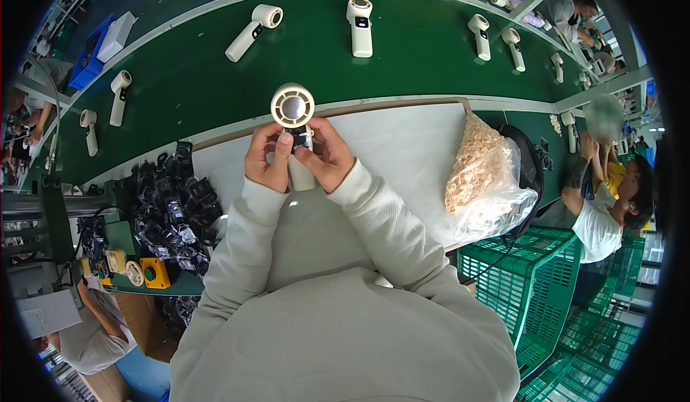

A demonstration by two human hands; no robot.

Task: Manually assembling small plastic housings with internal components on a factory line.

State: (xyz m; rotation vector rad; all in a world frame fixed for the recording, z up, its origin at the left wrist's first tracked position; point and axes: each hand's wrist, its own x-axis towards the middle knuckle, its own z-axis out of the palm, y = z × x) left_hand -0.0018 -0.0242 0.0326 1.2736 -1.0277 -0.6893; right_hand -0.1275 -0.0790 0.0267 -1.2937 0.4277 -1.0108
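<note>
A cream handheld fan point(292, 94) with a round head and silver centre is held upright over the near edge of the white work surface point(402, 140). My left hand point(266, 161) closes round the fan's left side, its thumb on the handle just below the head. From the other side my right hand point(329, 159) grips it, thumb at a black panel point(299, 139) on the handle's front. A small pale piece shows beside that panel, near the right fingers; its kind is unclear. The handle's lower end point(302, 178) shows between the wrists.
Several similar fans point(361, 32) lie along the green conveyor belt point(194, 71). To the left is a heap of small black parts point(176, 208); to the right, a clear bag of small beige parts point(478, 161). Green crates point(517, 273) stand at lower right. Other people work on both sides.
</note>
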